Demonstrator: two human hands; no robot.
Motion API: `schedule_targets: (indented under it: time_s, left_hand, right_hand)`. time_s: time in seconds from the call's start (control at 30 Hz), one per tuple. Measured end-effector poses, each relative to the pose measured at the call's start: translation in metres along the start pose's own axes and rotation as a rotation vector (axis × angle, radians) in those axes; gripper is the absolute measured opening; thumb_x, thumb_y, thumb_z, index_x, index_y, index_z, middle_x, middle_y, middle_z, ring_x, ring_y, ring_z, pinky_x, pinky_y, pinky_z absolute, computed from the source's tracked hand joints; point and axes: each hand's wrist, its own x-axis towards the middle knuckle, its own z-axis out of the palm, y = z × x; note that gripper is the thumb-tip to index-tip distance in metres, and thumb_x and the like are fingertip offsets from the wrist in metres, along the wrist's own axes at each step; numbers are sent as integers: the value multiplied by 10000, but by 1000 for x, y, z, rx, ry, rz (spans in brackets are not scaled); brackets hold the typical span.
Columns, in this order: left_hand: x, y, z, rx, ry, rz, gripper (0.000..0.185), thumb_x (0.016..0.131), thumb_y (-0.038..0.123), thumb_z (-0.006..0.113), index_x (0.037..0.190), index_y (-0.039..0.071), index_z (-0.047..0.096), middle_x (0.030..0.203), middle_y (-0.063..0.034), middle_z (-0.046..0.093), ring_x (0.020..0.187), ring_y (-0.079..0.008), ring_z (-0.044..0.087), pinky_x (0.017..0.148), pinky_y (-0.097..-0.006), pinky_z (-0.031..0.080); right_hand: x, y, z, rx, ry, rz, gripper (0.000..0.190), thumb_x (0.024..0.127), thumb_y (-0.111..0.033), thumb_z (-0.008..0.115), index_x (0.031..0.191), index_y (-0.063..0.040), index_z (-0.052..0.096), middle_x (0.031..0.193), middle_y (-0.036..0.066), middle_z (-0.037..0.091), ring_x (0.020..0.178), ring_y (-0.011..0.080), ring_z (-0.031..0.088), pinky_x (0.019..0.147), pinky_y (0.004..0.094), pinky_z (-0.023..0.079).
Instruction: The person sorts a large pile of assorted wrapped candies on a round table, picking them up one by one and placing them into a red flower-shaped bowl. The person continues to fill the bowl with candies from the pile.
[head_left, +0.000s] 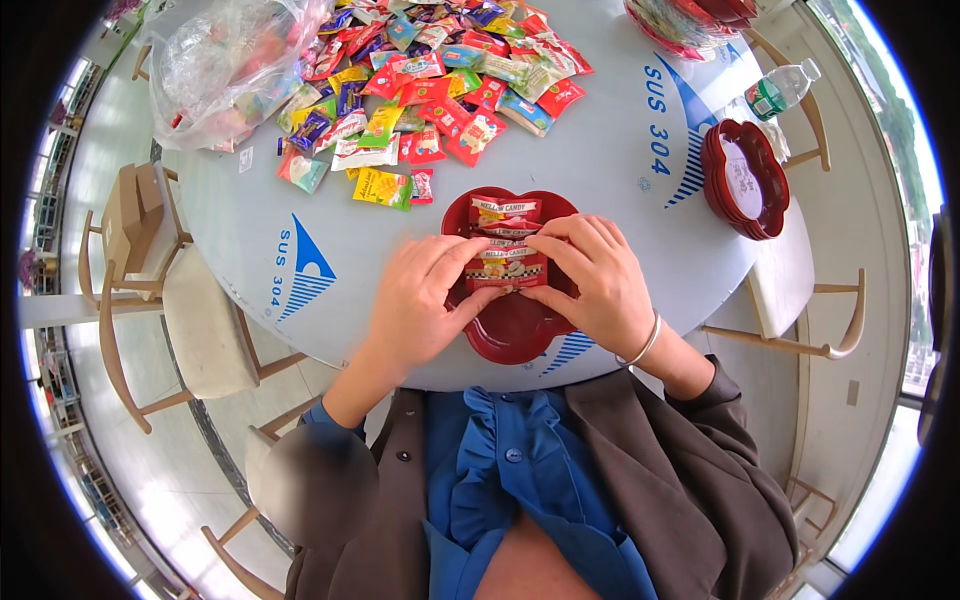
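A dark red, flower-shaped plastic bowl (514, 337) sits near the table edge in front of me. Several red candy packets (506, 274) with printed writing stand in it in an overlapping row, one behind another. My left hand (427, 292) pinches the left side of the front packets, thumb at the lower edge and fingers over the top. On the other side my right hand (596, 274) grips the same packets in a similar way, its thumb tip close to the left one. The fingers hide the row's side edges.
A large pile of mixed wrapped candies (442, 82) covers the far middle of the round table (225, 202). Left of it lies a clear plastic bag (225, 75). Stacked red bowls (750, 180) and a plastic bottle (784, 90) stand at right. Chairs (214, 322) surround the table.
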Motion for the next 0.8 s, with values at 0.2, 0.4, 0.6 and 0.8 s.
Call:
schedule_targets:
  time_s: [0.2, 0.4, 0.6, 0.8]
  left_hand:
    - [-12, 18, 11, 111, -21, 50, 496, 699, 160, 895, 1140, 48, 698, 1142, -72, 666, 1041, -279, 628, 934, -425, 469]
    - [-10, 25, 16, 171, -76, 17, 467, 652, 132, 897, 1066, 37, 702, 1061, -65, 642, 1052, -268, 607, 980, -442, 429]
    - [-11, 25, 19, 209, -83, 5, 454, 653, 126, 893, 1055, 39, 702, 1081, -71, 634, 1060, -267, 594, 981, -445, 426]
    - [-12, 27, 16, 209, -122, -5, 428, 683, 127, 878, 1069, 36, 716, 1102, -76, 622, 1109, -280, 579, 990, -442, 436]
  right_hand:
    - [-22, -8, 5, -45, -55, 60, 491, 709, -124, 870, 1153, -51, 674, 1180, 92, 617, 1174, 293, 584, 1049, 449, 458]
    - [-24, -12, 10, -80, -69, 113, 454, 685, -103, 868, 1100, -50, 691, 1159, 100, 616, 1204, 307, 562, 1062, 460, 441]
    - [-22, -9, 13, -92, -95, 124, 412, 697, -108, 861, 1068, -50, 694, 1136, 100, 606, 1193, 305, 556, 1077, 461, 428]
    - [-20, -10, 12, -83, -89, 108, 395, 690, -106, 864, 1047, -54, 703, 1110, 95, 600, 1168, 302, 562, 1081, 473, 427]
